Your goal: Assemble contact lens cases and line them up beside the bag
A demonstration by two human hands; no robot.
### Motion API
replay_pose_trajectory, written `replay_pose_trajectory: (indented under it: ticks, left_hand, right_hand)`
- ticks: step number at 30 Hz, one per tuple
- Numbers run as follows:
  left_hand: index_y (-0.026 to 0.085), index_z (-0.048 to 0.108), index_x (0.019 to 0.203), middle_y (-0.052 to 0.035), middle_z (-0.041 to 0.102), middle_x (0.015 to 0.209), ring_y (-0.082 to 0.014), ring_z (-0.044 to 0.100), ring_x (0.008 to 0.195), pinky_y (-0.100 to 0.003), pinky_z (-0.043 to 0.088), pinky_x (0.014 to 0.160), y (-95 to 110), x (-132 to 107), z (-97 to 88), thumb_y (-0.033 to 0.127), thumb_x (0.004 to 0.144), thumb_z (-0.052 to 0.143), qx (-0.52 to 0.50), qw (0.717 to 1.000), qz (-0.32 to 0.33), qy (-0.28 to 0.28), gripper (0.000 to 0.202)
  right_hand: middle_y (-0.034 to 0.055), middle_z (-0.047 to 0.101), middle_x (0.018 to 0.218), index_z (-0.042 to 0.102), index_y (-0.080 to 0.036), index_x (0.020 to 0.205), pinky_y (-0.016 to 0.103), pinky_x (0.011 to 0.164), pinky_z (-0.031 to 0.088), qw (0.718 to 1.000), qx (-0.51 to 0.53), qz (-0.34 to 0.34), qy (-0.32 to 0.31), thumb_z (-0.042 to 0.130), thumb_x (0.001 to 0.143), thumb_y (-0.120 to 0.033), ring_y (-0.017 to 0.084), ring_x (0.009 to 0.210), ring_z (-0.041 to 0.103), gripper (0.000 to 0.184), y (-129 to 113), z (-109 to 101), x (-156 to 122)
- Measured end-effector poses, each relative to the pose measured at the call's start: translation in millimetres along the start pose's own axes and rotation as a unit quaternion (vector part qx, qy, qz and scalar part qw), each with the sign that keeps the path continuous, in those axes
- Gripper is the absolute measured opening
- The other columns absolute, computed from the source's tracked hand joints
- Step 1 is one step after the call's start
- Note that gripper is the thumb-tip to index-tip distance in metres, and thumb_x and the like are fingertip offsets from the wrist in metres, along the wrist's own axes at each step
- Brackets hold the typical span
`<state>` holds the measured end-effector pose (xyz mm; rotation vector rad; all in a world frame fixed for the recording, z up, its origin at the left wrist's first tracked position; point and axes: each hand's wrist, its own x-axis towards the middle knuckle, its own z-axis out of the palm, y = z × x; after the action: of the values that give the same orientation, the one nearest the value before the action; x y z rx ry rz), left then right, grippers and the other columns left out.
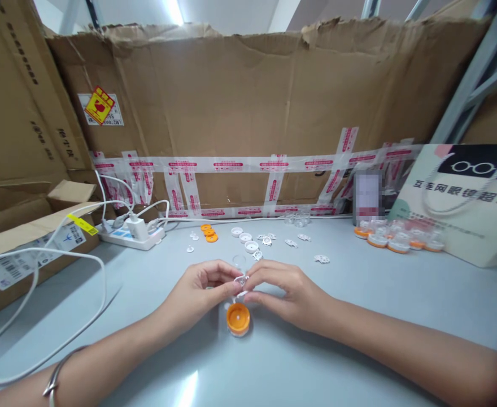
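White part (240, 281) pinched between both hands' fingertips, low over the table (371, 299), mid-front. Left hand (197, 294) and right hand (291, 291) each close narrowly on it, thumbs underneath. Orange cap (238, 319) sits on the table just below the thumbs; contact unclear. Beyond: white caps (248, 242), orange rings (209, 233), scattered white bits (321, 259). Power strip (132, 236) far left. Row of orange-based cases (396, 242) far right, beside a bag (469, 209).

Makeshift packing workstation: taped cardboard walls (248, 113), cartons (24, 243), metal shelving (472, 85).
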<state>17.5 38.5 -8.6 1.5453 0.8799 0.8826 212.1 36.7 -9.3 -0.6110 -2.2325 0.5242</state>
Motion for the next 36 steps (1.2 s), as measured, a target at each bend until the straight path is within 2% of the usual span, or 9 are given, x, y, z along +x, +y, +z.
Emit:
replay_pose_trajectory:
  ticks: [5,8,10,12,15,21,26,31,36]
  left_hand:
    - [0.015,0.058,0.078,-0.0013,0.066,0.073,-0.0126,0.062,0.071,-0.022,0.047,0.067,5,-6,0.5,0.023,0.078,0.059,0.135,0.987,0.063,0.063,0.009]
    - [0.016,0.058,0.078,-0.0016,0.067,0.076,-0.0135,0.063,0.074,-0.024,0.048,0.069,5,-11,0.2,0.018,0.079,0.055,0.231,0.955,0.155,0.101,0.004]
    - [0.018,0.058,0.08,-0.0021,0.069,0.08,-0.0141,0.064,0.077,-0.025,0.047,0.071,3,-13,-0.9,0.013,0.08,0.053,0.298,0.914,0.254,0.11,0.007]
    - [0.018,0.056,0.081,-0.0029,0.07,0.085,-0.0144,0.065,0.077,-0.027,0.045,0.071,0,-13,-2.7,0.007,0.079,0.052,0.358,0.855,0.362,0.103,0.012]
    - [0.019,0.056,0.084,-0.0039,0.07,0.089,-0.0137,0.065,0.076,-0.028,0.043,0.072,-4,-13,-5.9,0.002,0.078,0.052,0.417,0.785,0.45,0.088,0.018]
    - [0.018,0.056,0.088,-0.0042,0.07,0.087,-0.0126,0.065,0.073,-0.028,0.043,0.071,-3,-12,-9.2,0.001,0.077,0.056,0.455,0.745,0.478,0.105,0.02]
    - [0.017,0.054,0.079,-0.0045,0.071,0.087,-0.0121,0.064,0.068,-0.029,0.041,0.07,0,-13,-8.8,0.002,0.075,0.058,0.492,0.705,0.494,0.127,0.016]
    - [0.014,0.055,0.087,-0.0087,0.068,0.093,-0.0137,0.062,0.076,-0.028,0.043,0.068,-5,-14,-11.0,0.001,0.077,0.056,0.49,0.706,0.505,0.084,0.017]
    - [0.015,0.055,0.103,-0.0077,0.067,0.095,-0.0141,0.061,0.082,-0.027,0.045,0.072,-6,-12,-12.2,0.002,0.08,0.051,0.474,0.723,0.499,0.059,0.027]
  right_hand:
    - [0.004,0.066,0.086,0.064,-0.016,0.083,0.025,0.076,0.047,0.996,0.056,0.066,0.006,0.059,0.08,-0.024,0.012,0.08,0.061,0.01,-6,-1,2]
    - [0.0017,0.067,0.079,0.066,-0.017,0.08,0.025,0.072,0.047,0.983,0.099,0.153,0.013,0.061,0.078,-0.028,0.012,0.075,0.061,0.012,-9,-2,3]
    - [0.0012,0.067,0.075,0.065,-0.017,0.079,0.026,0.069,0.048,0.963,0.166,0.211,0.018,0.063,0.075,-0.03,0.013,0.073,0.063,0.014,-10,-1,5]
    - [0.0007,0.066,0.072,0.063,-0.016,0.078,0.026,0.068,0.049,0.934,0.247,0.258,0.025,0.065,0.073,-0.031,0.013,0.07,0.064,0.016,-10,0,8]
    - [0.0001,0.066,0.069,0.062,-0.015,0.078,0.027,0.069,0.05,0.897,0.323,0.298,0.036,0.069,0.068,-0.032,0.012,0.068,0.065,0.021,-10,0,11]
    - [0.002,0.067,0.073,0.061,-0.013,0.081,0.03,0.075,0.051,0.859,0.389,0.332,0.033,0.072,0.064,-0.033,0.014,0.072,0.066,0.028,-7,-2,10]
    - [0.0014,0.067,0.072,0.06,-0.013,0.081,0.026,0.072,0.051,0.835,0.427,0.346,0.028,0.073,0.064,-0.03,0.011,0.07,0.066,0.027,-6,-2,9]
    - [0.0004,0.067,0.071,0.06,-0.016,0.092,0.026,0.071,0.052,0.822,0.454,0.344,0.019,0.071,0.068,-0.031,0.011,0.07,0.066,0.03,-7,-2,8]
    - [0.0014,0.068,0.071,0.063,-0.015,0.087,0.026,0.074,0.051,0.822,0.455,0.342,0.018,0.07,0.069,-0.03,0.011,0.07,0.065,0.024,-5,-1,7]
